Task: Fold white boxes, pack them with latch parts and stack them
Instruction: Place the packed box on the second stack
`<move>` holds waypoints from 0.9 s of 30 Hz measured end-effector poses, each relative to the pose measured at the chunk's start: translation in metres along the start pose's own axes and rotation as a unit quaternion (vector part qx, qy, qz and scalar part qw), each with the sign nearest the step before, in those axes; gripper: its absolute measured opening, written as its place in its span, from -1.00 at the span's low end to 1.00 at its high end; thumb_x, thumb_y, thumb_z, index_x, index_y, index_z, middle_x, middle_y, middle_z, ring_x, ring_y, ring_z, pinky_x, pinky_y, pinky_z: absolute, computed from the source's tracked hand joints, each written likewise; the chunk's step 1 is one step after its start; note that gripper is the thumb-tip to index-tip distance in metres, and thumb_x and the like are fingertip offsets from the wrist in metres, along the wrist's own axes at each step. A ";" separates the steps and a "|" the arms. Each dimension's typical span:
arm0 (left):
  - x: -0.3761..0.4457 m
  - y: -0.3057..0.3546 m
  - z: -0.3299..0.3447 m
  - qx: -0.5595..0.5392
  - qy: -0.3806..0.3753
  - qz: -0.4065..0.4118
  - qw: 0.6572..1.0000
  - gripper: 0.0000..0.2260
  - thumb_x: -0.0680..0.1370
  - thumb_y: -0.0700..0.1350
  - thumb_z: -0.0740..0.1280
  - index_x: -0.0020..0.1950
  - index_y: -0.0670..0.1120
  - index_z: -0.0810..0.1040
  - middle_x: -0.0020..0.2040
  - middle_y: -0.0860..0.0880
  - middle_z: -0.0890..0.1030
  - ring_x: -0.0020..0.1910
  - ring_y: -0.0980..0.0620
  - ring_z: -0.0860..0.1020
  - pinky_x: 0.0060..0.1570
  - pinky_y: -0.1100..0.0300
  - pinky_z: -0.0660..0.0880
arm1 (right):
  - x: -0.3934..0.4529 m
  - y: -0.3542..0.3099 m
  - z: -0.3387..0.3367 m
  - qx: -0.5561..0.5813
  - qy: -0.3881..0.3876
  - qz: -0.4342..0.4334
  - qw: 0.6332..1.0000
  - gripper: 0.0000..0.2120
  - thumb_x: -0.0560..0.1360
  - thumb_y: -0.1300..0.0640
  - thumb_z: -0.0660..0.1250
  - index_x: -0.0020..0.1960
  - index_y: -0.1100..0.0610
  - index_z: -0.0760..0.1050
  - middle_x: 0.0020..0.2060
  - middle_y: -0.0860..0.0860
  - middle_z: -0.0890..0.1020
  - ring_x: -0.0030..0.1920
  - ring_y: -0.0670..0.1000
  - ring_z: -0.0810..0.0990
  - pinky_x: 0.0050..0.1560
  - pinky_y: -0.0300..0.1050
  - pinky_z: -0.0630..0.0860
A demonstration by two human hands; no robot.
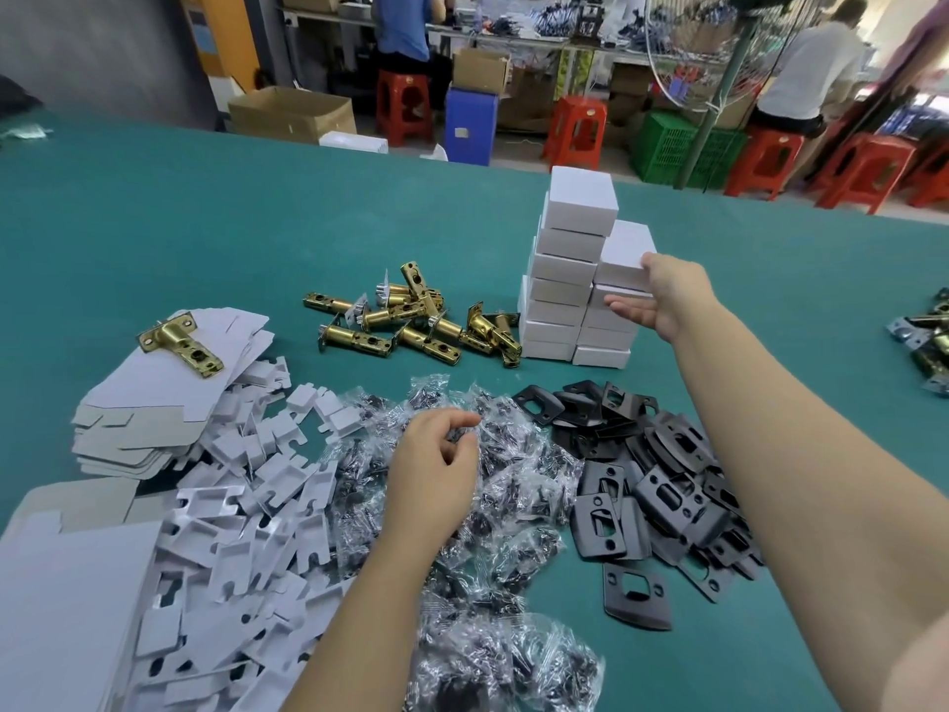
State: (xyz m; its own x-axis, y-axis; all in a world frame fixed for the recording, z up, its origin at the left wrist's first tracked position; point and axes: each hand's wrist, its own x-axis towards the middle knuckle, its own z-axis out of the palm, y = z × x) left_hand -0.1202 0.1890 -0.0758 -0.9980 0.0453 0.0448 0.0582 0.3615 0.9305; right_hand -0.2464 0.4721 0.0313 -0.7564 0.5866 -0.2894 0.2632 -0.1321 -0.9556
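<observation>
Right hand (662, 295) reaches out to the white box stack (580, 269), thumb on top box, fingers extended beneath. Left hand (436, 465) nearer, well left of stack, fingers loosely curled.

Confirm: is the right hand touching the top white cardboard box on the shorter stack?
Touching. The head view shows the right hand with its thumb on the top white cardboard box of the shorter stack, fingers beneath its edge.

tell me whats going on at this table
A person is packing latch hardware into white boxes at a green table. Their right hand sets a closed white box on the shorter of two stacks. Their left hand reaches into a pile of bagged screws. Brass latches, black strike plates and flat box blanks lie around.
</observation>
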 end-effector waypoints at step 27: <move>-0.001 0.003 -0.002 0.012 -0.006 -0.012 1.000 -0.82 0.65 -0.10 0.30 0.16 0.14 0.60 -0.06 0.13 0.52 -0.35 0.24 0.52 -0.41 0.39 0.40 | -0.011 -0.012 -0.005 -0.139 -0.028 -0.068 0.988 -0.60 0.68 0.07 0.27 0.50 0.06 0.39 0.40 0.14 0.50 -0.35 0.11 0.74 -0.38 -0.10 0.68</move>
State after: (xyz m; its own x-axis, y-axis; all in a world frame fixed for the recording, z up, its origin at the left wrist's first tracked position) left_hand -0.1194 0.1884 -0.0726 -0.9987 0.0476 0.0186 0.0355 0.3854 0.9221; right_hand -0.2379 0.4715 0.0462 -0.8260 0.5374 -0.1701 0.3061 0.1743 -0.9359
